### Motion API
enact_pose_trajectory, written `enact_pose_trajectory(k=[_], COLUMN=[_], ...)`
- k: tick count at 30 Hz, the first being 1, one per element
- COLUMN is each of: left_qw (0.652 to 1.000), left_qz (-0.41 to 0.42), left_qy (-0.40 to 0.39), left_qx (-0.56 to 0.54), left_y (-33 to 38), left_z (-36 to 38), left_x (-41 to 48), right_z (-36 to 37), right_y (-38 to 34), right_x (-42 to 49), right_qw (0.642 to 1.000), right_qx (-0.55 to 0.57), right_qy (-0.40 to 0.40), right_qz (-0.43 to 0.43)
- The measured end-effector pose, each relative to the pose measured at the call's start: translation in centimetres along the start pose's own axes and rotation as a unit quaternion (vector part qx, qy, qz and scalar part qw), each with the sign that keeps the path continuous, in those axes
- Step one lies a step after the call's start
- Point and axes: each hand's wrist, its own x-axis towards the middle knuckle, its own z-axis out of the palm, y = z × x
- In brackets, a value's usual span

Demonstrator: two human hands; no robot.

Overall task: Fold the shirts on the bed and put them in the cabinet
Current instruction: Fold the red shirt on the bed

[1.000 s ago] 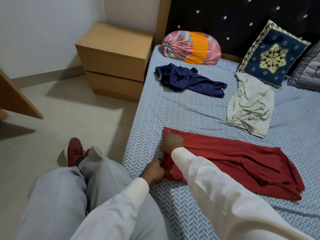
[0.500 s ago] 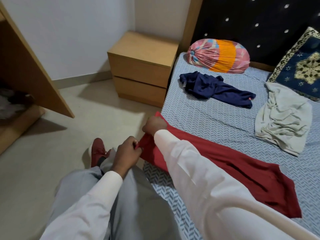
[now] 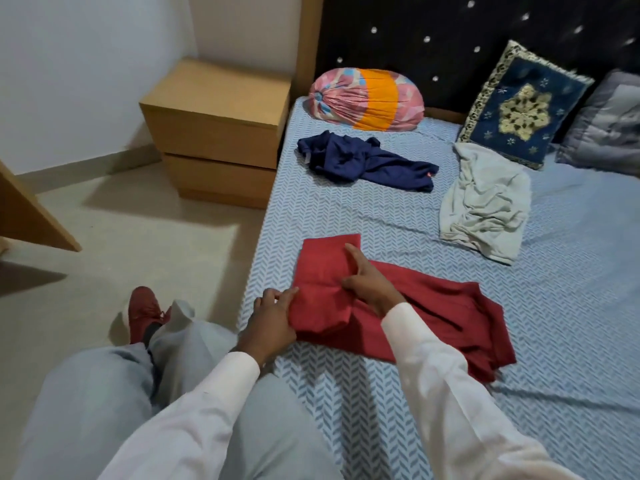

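Bedroom, head view: bed (image 3: 346, 220) w/ blue herringbone sheet fills the right side, wooden nightstand (image 3: 214, 112) just beside it on the left, dark studded headboard at the back. Person sits at the bed's near edge, white sleeves, grey trousers.

Red shirt (image 3: 322, 271) lies on the sheet near that edge, right in front of the person. Right hand (image 3: 367, 282) lies on it w/ fingers straight, pressing where the doubled-over part meets the long part. Left hand (image 3: 273, 320) is at the lower-left edge of the fold, fingertips on the cloth. Can't tell if it pinches or only rests against it.

Step in hand, prob: squaring off this fold. To do it well, keep the right hand's pressure on the crease, line up the edges w/ the left hand, and smooth wrinkles toward the free end. Then bring the long part over in even sections so the bundle stays compact.

Look of it: the left end is a neat squarish panel. The rest trails right, flat-ish but rumpled, w/ layers loose at the far end.

Navy shirt (image 3: 360, 161) & pale shirt (image 3: 485, 202) lie crumpled further up the bed, well apart from the red one, not yet folded.
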Motion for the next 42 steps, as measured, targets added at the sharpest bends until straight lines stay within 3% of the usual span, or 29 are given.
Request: enact_pose_trajectory(k=[5,14,24,30,35,39,42], left_qw=[0.983,0.954,0.936,0.939,0.953,0.97,0.974], left_qz=[0.057,0.136,0.232,0.24,0.232,0.188,0.178], left_qy=[-0.109,-0.069,-0.06,-0.057,-0.062,-0.079,-0.077], left_qx=[0.139,0.258,0.256,0.24,0.187,0.135,0.118], left_y=[1.9,4.6,4.9,5.1,5.8,6.6,7.0], left_z=[3.3,7.8,8.5,8.5,8.7,9.4,9.9], left_x=[0.7,0.3,0.5,0.6,0.4,0.6,0.7], right_z=[-6.3,-16.3,-23.0,-23.2,-22.4,-22.8,-22.5], right_y=[4.7,8.4,11.0,11.6,10.0,10.7,11.7], right_x=[-2.7,-5.9,-6.5,-6.1,-7.6,-10.6,-12.7], right_qw=[0.993,0.982,0.955,0.942,0.958,0.945,0.95], right_qx=[0.096,0.091,-0.019,-0.071,-0.069,-0.138,-0.097], right_qy=[0.049,0.123,0.217,0.277,0.226,0.217,0.208], right_qz=[0.045,0.114,0.202,0.176,0.16,0.202,0.21])
